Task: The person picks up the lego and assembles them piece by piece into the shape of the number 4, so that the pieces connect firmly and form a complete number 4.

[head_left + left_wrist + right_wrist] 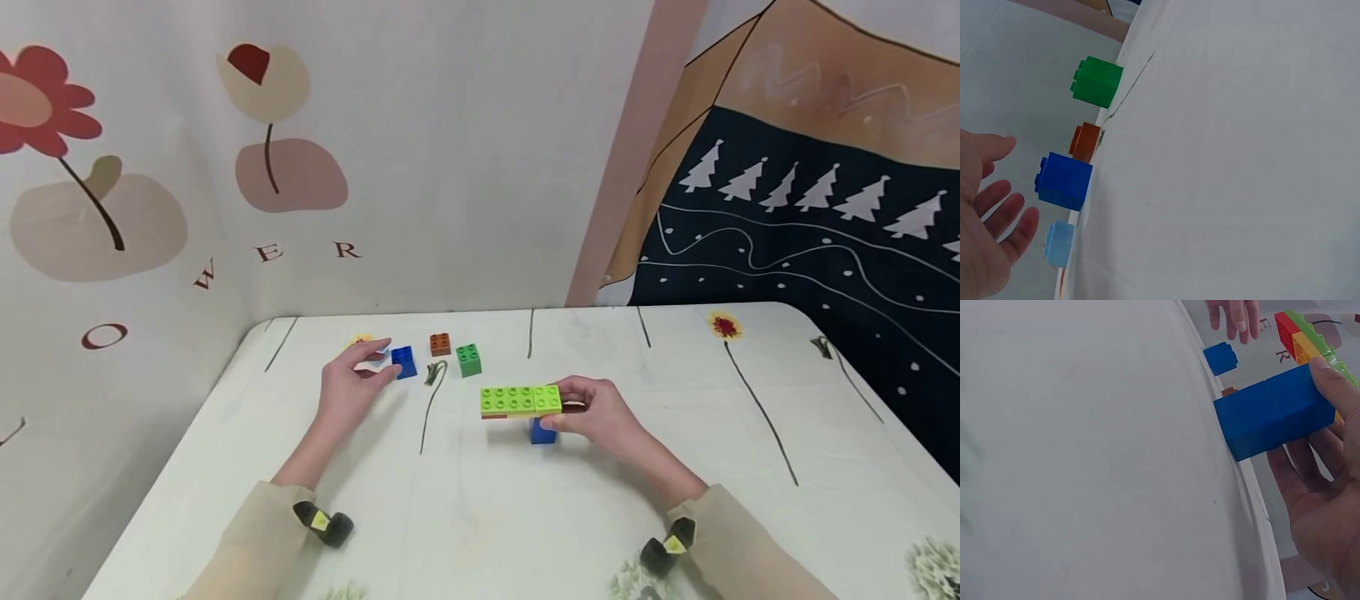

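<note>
Fingers (581,387) of our right hand (603,410) grip the lime-topped build (517,400) by its blue column (1274,412) above the desk (450,521); our left hand (352,385) hangs wide near the loose blue brick (404,361). Looks mid-assembly, so next probably calls for pinching that.

The bare left hand (348,385) is partly blocking my view of a light-blue, studded plastic brick (382,356).

Red letters "O" (86,337), "W" (206,275), "E" (267,252), "R" (346,250) on white backdrop cloth (465,167).
</note>
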`<action>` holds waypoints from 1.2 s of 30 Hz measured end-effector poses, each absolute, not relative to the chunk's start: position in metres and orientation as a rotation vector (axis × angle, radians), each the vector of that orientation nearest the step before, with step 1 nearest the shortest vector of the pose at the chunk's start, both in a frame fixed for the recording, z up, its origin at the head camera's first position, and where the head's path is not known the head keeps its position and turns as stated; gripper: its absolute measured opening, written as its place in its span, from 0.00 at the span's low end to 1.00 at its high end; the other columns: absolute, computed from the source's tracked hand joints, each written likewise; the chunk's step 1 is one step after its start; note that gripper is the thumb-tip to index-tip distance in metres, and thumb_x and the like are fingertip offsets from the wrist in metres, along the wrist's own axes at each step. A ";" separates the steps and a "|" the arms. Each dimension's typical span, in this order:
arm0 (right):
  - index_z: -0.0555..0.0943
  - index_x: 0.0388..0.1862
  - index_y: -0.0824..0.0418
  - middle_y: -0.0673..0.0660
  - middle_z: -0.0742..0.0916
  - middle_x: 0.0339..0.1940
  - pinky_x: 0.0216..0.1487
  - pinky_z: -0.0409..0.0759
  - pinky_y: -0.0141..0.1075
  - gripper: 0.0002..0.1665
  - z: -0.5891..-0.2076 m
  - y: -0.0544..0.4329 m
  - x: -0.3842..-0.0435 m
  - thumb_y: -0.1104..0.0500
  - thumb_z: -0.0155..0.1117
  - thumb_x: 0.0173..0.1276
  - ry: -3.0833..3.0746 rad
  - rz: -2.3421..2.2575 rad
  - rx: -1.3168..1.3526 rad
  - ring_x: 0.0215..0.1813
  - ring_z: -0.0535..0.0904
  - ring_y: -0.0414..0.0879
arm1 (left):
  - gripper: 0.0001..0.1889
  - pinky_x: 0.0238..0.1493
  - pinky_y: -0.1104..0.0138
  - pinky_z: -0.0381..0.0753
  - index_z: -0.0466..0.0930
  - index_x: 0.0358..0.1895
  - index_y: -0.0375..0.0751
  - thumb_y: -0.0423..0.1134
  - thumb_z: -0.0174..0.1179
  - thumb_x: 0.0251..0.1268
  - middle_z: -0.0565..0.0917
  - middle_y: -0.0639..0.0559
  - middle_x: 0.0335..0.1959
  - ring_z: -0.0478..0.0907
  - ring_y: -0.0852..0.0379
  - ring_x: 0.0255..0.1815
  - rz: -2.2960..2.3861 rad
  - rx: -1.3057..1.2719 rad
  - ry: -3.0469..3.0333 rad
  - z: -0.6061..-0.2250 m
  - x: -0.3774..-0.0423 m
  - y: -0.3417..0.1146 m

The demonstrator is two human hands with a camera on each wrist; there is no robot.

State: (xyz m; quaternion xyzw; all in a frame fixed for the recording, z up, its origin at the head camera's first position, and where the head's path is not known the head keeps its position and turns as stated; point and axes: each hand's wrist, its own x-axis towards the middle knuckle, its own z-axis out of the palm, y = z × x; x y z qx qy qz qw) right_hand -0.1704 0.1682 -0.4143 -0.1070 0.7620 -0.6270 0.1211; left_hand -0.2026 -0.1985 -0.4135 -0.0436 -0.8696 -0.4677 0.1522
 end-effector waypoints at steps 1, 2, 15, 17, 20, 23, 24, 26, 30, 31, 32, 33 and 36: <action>0.83 0.53 0.72 0.63 0.89 0.48 0.45 0.87 0.37 0.22 -0.414 0.168 -0.170 0.68 0.78 0.60 2.226 -1.829 -0.310 0.49 0.88 0.56 | 0.23 0.44 0.81 0.77 0.81 0.63 0.33 0.30 0.70 0.65 0.82 0.37 0.57 0.81 0.40 0.56 -1.346 -0.124 -2.511 -0.415 -0.204 -0.199; 0.83 0.53 0.72 0.63 0.89 0.48 0.45 0.87 0.37 0.22 -0.414 0.168 -0.170 0.68 0.78 0.60 2.227 -1.825 -0.305 0.49 0.87 0.57 | 0.23 0.46 0.78 0.80 0.81 0.64 0.33 0.30 0.70 0.65 0.82 0.37 0.58 0.80 0.40 0.57 -1.345 -0.123 -2.530 -0.416 -0.206 -0.198; 0.82 0.55 0.72 0.63 0.89 0.50 0.46 0.87 0.37 0.23 -0.414 0.170 -0.171 0.67 0.77 0.61 2.228 -1.803 -0.322 0.51 0.87 0.56 | 0.30 0.61 0.52 0.80 0.72 0.72 0.34 0.29 0.67 0.68 0.76 0.36 0.68 0.74 0.40 0.67 -1.353 -0.073 -2.677 -0.420 -0.221 -0.190; 0.82 0.55 0.73 0.63 0.89 0.50 0.46 0.87 0.37 0.23 -0.414 0.169 -0.171 0.67 0.77 0.62 2.227 -1.809 -0.323 0.51 0.87 0.56 | 0.29 0.61 0.52 0.80 0.72 0.72 0.35 0.29 0.67 0.69 0.76 0.37 0.68 0.73 0.41 0.68 -1.369 -0.058 -2.673 -0.420 -0.222 -0.189; 0.82 0.55 0.73 0.63 0.89 0.50 0.47 0.87 0.37 0.24 -0.414 0.169 -0.170 0.67 0.77 0.62 2.227 -1.820 -0.317 0.51 0.87 0.56 | 0.28 0.62 0.52 0.79 0.72 0.72 0.35 0.29 0.67 0.69 0.76 0.37 0.68 0.73 0.41 0.68 -1.396 -0.047 -2.672 -0.420 -0.223 -0.189; 0.82 0.55 0.73 0.63 0.89 0.50 0.47 0.87 0.37 0.24 -0.415 0.169 -0.170 0.67 0.78 0.61 2.227 -1.826 -0.316 0.51 0.87 0.55 | 0.28 0.64 0.52 0.78 0.73 0.72 0.36 0.30 0.67 0.69 0.76 0.38 0.68 0.73 0.41 0.68 -1.426 -0.028 -2.675 -0.422 -0.224 -0.189; 0.82 0.55 0.73 0.63 0.89 0.50 0.47 0.87 0.37 0.24 -0.415 0.169 -0.170 0.67 0.78 0.61 2.230 -1.825 -0.315 0.50 0.87 0.55 | 0.28 0.64 0.52 0.77 0.73 0.72 0.36 0.30 0.67 0.69 0.77 0.38 0.68 0.73 0.41 0.68 -1.430 -0.020 -2.677 -0.423 -0.224 -0.189; 0.82 0.55 0.72 0.63 0.89 0.49 0.46 0.87 0.37 0.24 -0.415 0.169 -0.170 0.66 0.78 0.61 2.233 -1.823 -0.312 0.50 0.87 0.55 | 0.28 0.64 0.52 0.77 0.73 0.72 0.37 0.30 0.67 0.69 0.77 0.37 0.67 0.74 0.41 0.67 -1.432 -0.007 -2.681 -0.424 -0.225 -0.190; 0.83 0.54 0.72 0.63 0.89 0.50 0.46 0.87 0.37 0.24 -0.416 0.168 -0.169 0.66 0.78 0.61 2.241 -1.823 -0.304 0.51 0.87 0.55 | 0.28 0.64 0.51 0.78 0.73 0.71 0.38 0.28 0.66 0.69 0.78 0.37 0.65 0.75 0.41 0.65 -1.420 0.008 -2.687 -0.426 -0.227 -0.191; 0.83 0.54 0.72 0.63 0.89 0.50 0.46 0.87 0.37 0.24 -0.416 0.168 -0.169 0.66 0.78 0.61 2.242 -1.825 -0.302 0.51 0.87 0.56 | 0.28 0.64 0.51 0.78 0.73 0.71 0.38 0.28 0.66 0.68 0.78 0.36 0.64 0.75 0.41 0.65 -1.419 0.011 -2.688 -0.426 -0.227 -0.191; 0.83 0.54 0.72 0.63 0.89 0.50 0.46 0.87 0.37 0.24 -0.416 0.168 -0.169 0.66 0.78 0.61 2.243 -1.826 -0.303 0.51 0.87 0.56 | 0.28 0.63 0.51 0.78 0.74 0.71 0.37 0.28 0.66 0.68 0.79 0.36 0.63 0.75 0.40 0.64 -1.417 0.015 -2.691 -0.426 -0.227 -0.191; 0.83 0.54 0.72 0.63 0.89 0.50 0.46 0.87 0.37 0.24 -0.416 0.168 -0.169 0.67 0.78 0.61 2.243 -1.830 -0.300 0.51 0.87 0.56 | 0.28 0.63 0.51 0.78 0.74 0.71 0.37 0.28 0.66 0.68 0.79 0.36 0.63 0.76 0.40 0.64 -1.414 0.019 -2.694 -0.426 -0.228 -0.191; 0.83 0.55 0.72 0.63 0.89 0.50 0.46 0.87 0.37 0.23 -0.415 0.167 -0.170 0.67 0.78 0.61 2.237 -1.838 -0.302 0.52 0.87 0.57 | 0.26 0.62 0.51 0.79 0.75 0.69 0.36 0.28 0.66 0.69 0.80 0.35 0.61 0.77 0.40 0.62 -1.401 0.021 -2.710 -0.425 -0.228 -0.192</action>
